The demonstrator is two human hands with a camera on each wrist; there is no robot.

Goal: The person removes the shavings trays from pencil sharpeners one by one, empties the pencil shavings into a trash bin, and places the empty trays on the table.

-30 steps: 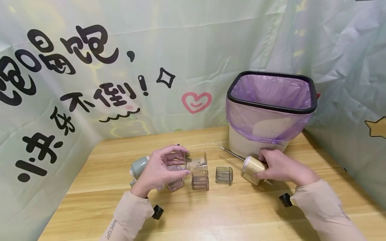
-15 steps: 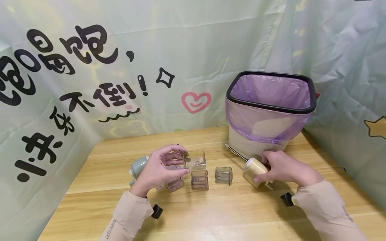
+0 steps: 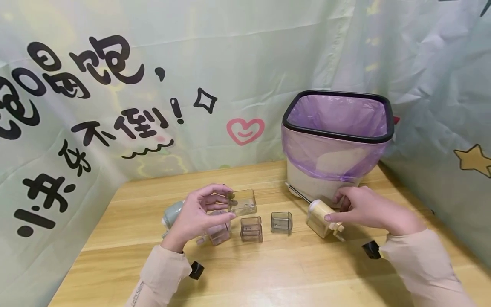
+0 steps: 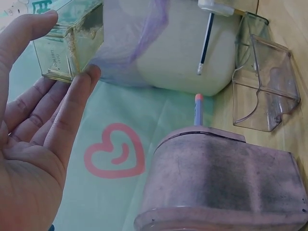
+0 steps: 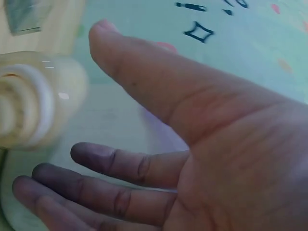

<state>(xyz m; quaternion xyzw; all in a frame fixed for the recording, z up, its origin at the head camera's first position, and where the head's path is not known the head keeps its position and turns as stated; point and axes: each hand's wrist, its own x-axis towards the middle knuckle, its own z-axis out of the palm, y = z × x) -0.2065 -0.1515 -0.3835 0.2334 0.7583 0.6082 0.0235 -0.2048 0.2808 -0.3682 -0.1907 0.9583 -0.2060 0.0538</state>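
Up off the table, my left hand (image 3: 199, 211) pinches a clear yellowish shavings box (image 3: 243, 202) between thumb and fingers. Bits of shavings cling inside the box in the left wrist view. My right hand (image 3: 356, 209) is beside the cream-yellow crank pencil sharpener (image 3: 320, 217), thumb and fingers spread apart in the right wrist view. A dark pencil (image 3: 298, 192) sticks out of that sharpener's front. Below my left hand sits a pinkish sharpener (image 4: 216, 178) with a pencil end (image 4: 198, 108) showing. A grey-blue sharpener (image 3: 172, 212) is partly hidden behind my left hand.
Two more clear shavings boxes, one brownish (image 3: 251, 229) and one grey (image 3: 281, 222), lie mid-table between my hands. A bin (image 3: 324, 164) with a purple liner stands at the back right, close behind the yellow sharpener. Printed curtains (image 3: 245, 51) hang around the table (image 3: 268, 273).
My right hand has let go of the yellow sharpener and drawn slightly right. That sharpener's pencil end swung a little right earlier. The head view has shifted slightly; my left hand keeps its box.
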